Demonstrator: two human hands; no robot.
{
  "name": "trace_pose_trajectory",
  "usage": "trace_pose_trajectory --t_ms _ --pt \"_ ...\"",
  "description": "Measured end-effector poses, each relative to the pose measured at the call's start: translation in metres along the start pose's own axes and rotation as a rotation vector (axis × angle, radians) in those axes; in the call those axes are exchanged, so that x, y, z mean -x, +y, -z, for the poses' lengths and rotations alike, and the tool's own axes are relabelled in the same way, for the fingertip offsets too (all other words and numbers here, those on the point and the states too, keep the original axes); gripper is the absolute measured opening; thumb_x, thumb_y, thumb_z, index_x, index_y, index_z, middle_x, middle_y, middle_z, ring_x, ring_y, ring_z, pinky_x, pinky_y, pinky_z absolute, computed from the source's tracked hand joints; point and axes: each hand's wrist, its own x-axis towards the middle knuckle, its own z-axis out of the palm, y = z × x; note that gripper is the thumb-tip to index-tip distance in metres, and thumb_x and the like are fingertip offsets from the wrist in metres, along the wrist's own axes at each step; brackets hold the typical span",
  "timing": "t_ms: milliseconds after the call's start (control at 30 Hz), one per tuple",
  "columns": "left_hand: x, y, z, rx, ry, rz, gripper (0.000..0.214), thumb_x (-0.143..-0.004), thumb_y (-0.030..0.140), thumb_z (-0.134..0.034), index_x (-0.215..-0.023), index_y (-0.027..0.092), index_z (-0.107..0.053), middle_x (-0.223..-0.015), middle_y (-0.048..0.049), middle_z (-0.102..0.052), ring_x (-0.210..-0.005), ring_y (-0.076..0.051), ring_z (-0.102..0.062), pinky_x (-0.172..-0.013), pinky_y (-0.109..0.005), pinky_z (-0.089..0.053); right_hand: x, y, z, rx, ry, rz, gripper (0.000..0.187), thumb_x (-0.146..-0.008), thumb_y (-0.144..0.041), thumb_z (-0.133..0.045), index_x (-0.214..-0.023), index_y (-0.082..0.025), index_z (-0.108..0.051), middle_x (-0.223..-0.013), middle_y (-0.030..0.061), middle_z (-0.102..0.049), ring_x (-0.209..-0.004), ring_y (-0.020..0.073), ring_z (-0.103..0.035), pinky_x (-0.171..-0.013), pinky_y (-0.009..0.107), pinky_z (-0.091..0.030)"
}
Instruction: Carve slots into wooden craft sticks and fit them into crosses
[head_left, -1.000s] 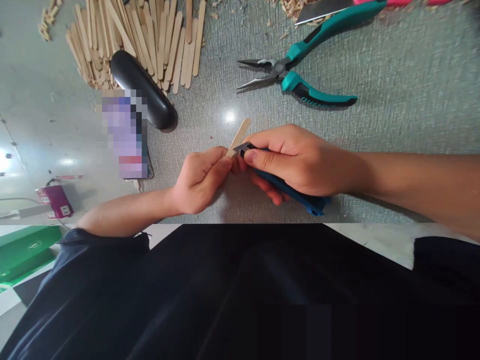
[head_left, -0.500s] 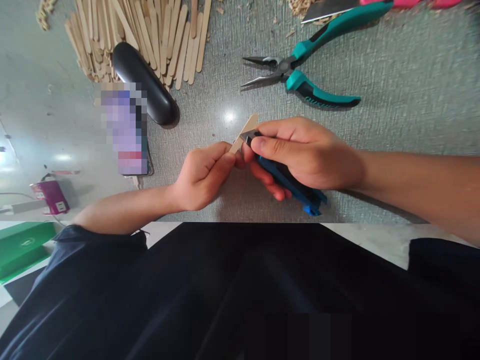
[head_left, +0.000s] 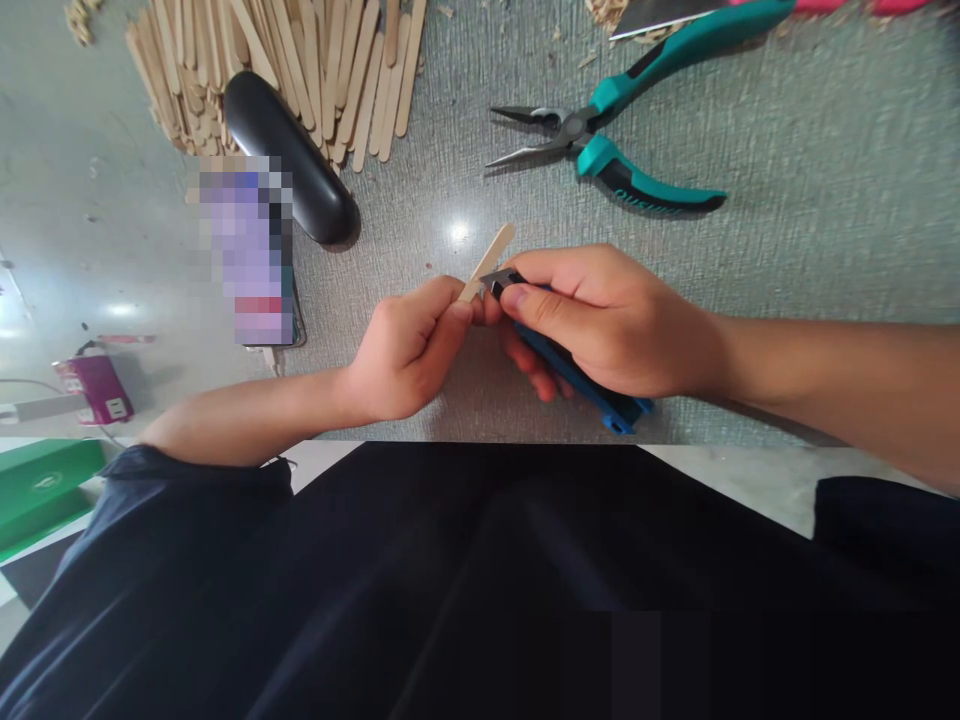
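Pliers [head_left: 575, 130]: lettered in teal capitals along black part of lower handle [head_left: 656, 196], apparently beginning "OUSH", closing letters too unclear to read. Green box [head_left: 56, 485], at left edge: marked with small pale emblem, illegible. Purple block [head_left: 103, 388]: pale patches on face, too blurred to read. Phone [head_left: 251, 250]: screen pixelated, unreadable.

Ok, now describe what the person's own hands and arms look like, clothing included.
The left hand and right hand are ungloved. The left forearm and right forearm are bare, with no watch or bracelet showing. The left sleeve is short, loose and dark navy or black, like the top. Some fingers are hidden, so rings can't be ruled out.
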Motion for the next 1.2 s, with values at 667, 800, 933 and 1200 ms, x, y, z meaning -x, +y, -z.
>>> trace_pose_trajectory --t_ms 667,800,933,1200 --pt "-0.0036 0.0051 0.0012 -0.096 -0.066 -0.024 0.032 -0.127 0.038 -0.044 -0.106 0.024 -0.063 -0.092 -0.0046 -0.082 -0.071 -0.014 -0.068 -0.066 -0.033 -0.053 -0.0014 -0.0007 -0.0014 0.053 0.041 0.051 0.031 -0.119 -0.015 -0.065 -0.089 -0.023 -0.068 -0.059 -0.0071 -0.066 -0.038 0.0087 -0.056 -0.035 0.021 -0.040" --pt "-0.0028 0.0032 0.0005 -0.093 -0.061 0.003 0.034 -0.128 0.043 -0.044 -0.105 0.025 -0.061 -0.088 -0.0036 -0.079 -0.070 -0.014 -0.067 -0.063 -0.034 -0.052 -0.0011 -0.0014 -0.0004 0.045 0.046 0.048 0.035 -0.119 -0.011 -0.061 -0.087 -0.024 -0.068 -0.058 -0.0065 -0.068 -0.038 0.0089 -0.057 -0.034 0.021 -0.039" --pt "-0.0021 0.0031 0.0001 -0.056 -0.068 0.034 0.036 -0.128 0.049 -0.044 -0.105 0.027 -0.060 -0.088 -0.0040 -0.079 -0.070 -0.017 -0.068 -0.064 -0.037 -0.054 -0.0007 -0.0007 0.0016 0.072 0.025 0.056 0.033 -0.120 -0.015 -0.061 -0.088 -0.024 -0.067 -0.057 -0.0053 -0.069 -0.038 0.0104 -0.058 -0.036 0.024 -0.038" --pt "-0.0013 -0.0026 -0.0001 -0.272 -0.050 -0.082 0.027 -0.126 0.036 -0.044 -0.106 0.026 -0.059 -0.079 -0.0024 -0.076 -0.062 -0.015 -0.064 -0.059 -0.032 -0.046 0.0025 -0.0025 -0.0035 0.153 0.083 -0.018 0.042 -0.120 -0.016 -0.059 -0.079 -0.026 -0.061 -0.053 -0.0034 -0.064 -0.038 0.0129 -0.059 -0.037 0.027 -0.041"
